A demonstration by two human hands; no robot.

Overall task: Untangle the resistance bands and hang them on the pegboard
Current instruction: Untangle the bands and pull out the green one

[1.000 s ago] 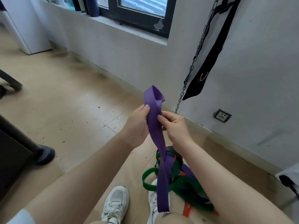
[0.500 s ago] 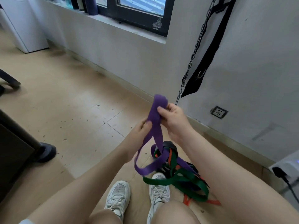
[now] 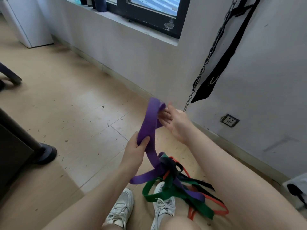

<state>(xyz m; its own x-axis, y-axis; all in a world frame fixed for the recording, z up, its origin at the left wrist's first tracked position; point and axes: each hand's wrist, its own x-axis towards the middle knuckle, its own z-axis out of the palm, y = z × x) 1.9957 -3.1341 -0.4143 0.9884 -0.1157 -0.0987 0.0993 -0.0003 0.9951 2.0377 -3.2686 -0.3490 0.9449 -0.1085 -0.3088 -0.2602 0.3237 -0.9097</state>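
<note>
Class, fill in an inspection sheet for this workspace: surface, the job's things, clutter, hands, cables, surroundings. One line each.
Surface: tan tiled floor, flecked with small debris.
Job's things: purple band held up, its lower end still knotted into the tangle of green, orange and black bands hanging above the shoes; no pegboard in view.
Clutter: nothing seen.
Hands: left hand pinches the purple band lower down; right hand has the band's top loop over its fingers.
Cables: metal chain and black strap hang on the wall.
Surroundings: window, wall socket.
</note>
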